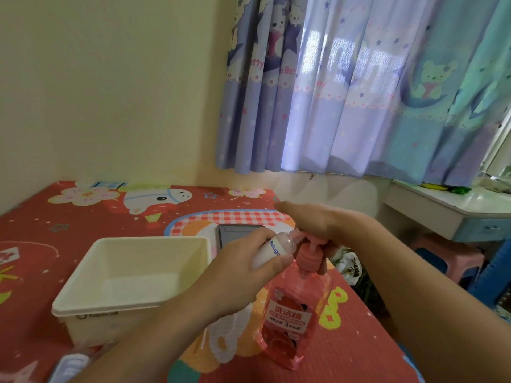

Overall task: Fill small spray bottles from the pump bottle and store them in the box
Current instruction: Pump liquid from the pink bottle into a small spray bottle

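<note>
Pink pump bottle (293, 313) stands near the counter's right edge as the right hand (318, 222) presses its pump with flat fingers, the left hand (243, 269) gripping a small spray bottle (272, 248) at the spout; the box (132, 275) looks empty, so filling has barely begun.

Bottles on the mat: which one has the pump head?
The pink bottle with the red label, standing upright under the right hand. The small white spray bottle, tilted to its spout in the left hand, has none.
</note>
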`<state>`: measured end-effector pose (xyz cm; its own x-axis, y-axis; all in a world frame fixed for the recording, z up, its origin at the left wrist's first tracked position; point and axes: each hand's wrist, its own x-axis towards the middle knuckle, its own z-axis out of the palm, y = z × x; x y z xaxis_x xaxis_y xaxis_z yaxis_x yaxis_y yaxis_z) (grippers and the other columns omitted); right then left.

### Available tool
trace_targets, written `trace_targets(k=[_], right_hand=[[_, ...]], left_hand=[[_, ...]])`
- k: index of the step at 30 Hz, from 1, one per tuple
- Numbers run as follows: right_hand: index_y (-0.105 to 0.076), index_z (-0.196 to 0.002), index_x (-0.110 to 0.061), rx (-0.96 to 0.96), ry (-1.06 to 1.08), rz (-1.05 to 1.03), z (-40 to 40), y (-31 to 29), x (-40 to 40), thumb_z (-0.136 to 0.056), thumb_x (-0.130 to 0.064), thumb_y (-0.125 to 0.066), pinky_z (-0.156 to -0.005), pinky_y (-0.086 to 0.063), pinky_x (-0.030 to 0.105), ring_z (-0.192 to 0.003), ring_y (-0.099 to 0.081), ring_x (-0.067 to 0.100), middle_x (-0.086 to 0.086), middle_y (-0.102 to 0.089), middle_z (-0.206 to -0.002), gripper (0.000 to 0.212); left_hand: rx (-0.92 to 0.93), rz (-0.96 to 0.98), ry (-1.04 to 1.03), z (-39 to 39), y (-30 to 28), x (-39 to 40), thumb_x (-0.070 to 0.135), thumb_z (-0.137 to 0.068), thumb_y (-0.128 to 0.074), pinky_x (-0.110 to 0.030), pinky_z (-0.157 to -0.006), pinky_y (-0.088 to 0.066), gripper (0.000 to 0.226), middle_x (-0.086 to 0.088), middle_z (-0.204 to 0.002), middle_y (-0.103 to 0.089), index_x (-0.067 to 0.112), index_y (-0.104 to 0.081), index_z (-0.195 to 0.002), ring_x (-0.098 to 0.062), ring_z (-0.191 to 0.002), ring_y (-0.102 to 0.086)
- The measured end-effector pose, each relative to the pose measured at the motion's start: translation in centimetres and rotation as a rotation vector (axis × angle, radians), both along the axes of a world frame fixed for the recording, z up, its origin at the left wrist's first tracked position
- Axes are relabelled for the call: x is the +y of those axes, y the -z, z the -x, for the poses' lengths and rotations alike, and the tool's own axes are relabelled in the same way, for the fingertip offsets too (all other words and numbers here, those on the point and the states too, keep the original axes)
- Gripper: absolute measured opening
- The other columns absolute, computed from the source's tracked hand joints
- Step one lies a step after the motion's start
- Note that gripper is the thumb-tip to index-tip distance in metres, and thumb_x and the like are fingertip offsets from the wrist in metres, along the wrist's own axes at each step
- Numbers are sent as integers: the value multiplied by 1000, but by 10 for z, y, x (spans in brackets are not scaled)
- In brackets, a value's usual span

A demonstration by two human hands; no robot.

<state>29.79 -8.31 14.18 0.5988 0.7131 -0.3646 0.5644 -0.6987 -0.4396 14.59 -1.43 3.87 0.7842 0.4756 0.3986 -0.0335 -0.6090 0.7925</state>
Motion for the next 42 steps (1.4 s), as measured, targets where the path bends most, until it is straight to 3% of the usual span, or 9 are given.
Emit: trace_targets(k=[2, 6, 11, 16, 23, 27, 31, 37, 42], right_hand=[[-50, -95, -9, -62, -1, -40, 1, 5, 2, -97, -63, -26, -49, -31, 24, -42, -57, 32, 4, -43, -38, 59], [-55, -100, -8, -144, -12, -69, 1, 12, 4, -99, -61, -27, -54, -39, 27, -53, -58, 31, 13, -57, -68, 60], [-51, -93, -10, 3, -5, -40, 2, 1, -2, -93, -74, -20, -51, -36, 26, -46, -60, 34, 8, -56, -47, 71], [-55, -102, -8, -146, 14, -110, 3, 13, 3, -99, -62, -27, -57, -43, 29, -54, -55, 29, 11, -55, -69, 60], [-55, -86, -10, -43, -3, -40, 5, 1, -2, -94, -73, -20, -48, -26, 25, -35, -49, 24, 0, -45, -36, 72], [-57, -111, -9, -138, 20, -80, 5, 12, 3, -98, -66, -25, -54, -36, 28, -53, -54, 26, 8, -62, -66, 67], [-50, -93, -14, -29, 9, -58, 0, 5, -2, -89, -79, -20, -48, -29, 24, -38, -53, 26, 6, -43, -46, 72], [-57, -102, -10, -157, 33, -124, 3, 15, 4, -98, -65, -31, -59, -41, 29, -58, -58, 27, 11, -61, -76, 60], [-54, -106, -7, -92, 34, -43, 9, 2, -3, -93, -75, -24, -46, -29, 23, -35, -52, 24, 4, -46, -43, 75]], left_hand=[[-1, -9, -5, 0, 1, 2, 59, -88, -61, -45, -57, -58, 29, 3, -87, -66, 37, -60, -106, -17, -72, -66], [34, -47, -20, 1, 7, 2, 74, -80, -52, -45, -63, -57, 45, 8, -86, -65, 41, -59, -110, -9, -70, -63], [20, -39, -9, 2, 5, 2, 77, -82, -47, -45, -70, -57, 48, 8, -90, -68, 43, -59, -114, -11, -78, -67], [37, -74, -39, 0, 13, 3, 81, -82, -42, -43, -82, -54, 58, 12, -105, -66, 43, -58, -123, -7, -93, -64], [48, -59, -9, 2, 5, 4, 80, -83, -42, -44, -82, -56, 57, 10, -102, -71, 45, -56, -126, -7, -89, -68], [75, -85, -23, 2, 9, 3, 82, -83, -38, -44, -79, -55, 61, 10, -100, -69, 44, -54, -127, -7, -87, -66], [84, -60, -3, 1, 9, 1, 83, -84, -37, -45, -82, -55, 62, 11, -106, -69, 44, -50, -131, -7, -91, -68], [81, -39, -1, 2, 17, -1, 79, -85, -37, -45, -82, -54, 59, 9, -105, -69, 41, -51, -128, -8, -92, -66], [76, -57, -4, 4, 10, -2, 75, -89, -41, -44, -80, -54, 52, 8, -102, -68, 40, -52, -127, -9, -87, -66]])
